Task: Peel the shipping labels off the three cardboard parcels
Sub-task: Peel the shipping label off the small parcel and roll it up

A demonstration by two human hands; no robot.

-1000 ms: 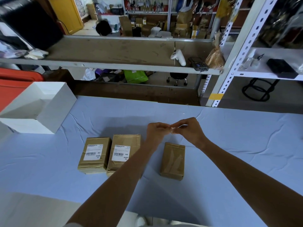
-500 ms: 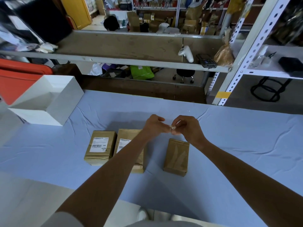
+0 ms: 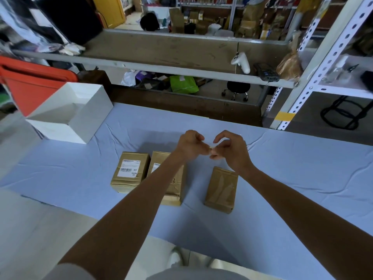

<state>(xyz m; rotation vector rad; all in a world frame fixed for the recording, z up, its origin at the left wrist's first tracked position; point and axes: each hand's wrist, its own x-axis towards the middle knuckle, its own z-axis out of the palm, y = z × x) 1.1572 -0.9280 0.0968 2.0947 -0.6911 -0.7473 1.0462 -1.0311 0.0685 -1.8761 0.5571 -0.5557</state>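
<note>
Left hand (image 3: 190, 145) and right hand (image 3: 230, 150) are together pinching a scrap (image 3: 212, 149); the three-o'clock parcel (image 3: 221, 189) is lying bare, while the nine-o'clock label (image 3: 129, 168) and centre label (image 3: 155, 166) are waiting.

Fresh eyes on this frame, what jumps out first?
Both hands meet mid-frame above the blue cloth: the left hand and right hand pinch a small pale scrap between them. Below them three brown cardboard parcels sit in a row: the left parcel shows a white shipping label, the middle parcel is partly hidden by the left forearm, the right parcel has a bare top. A white open box stands at the far left.
</note>
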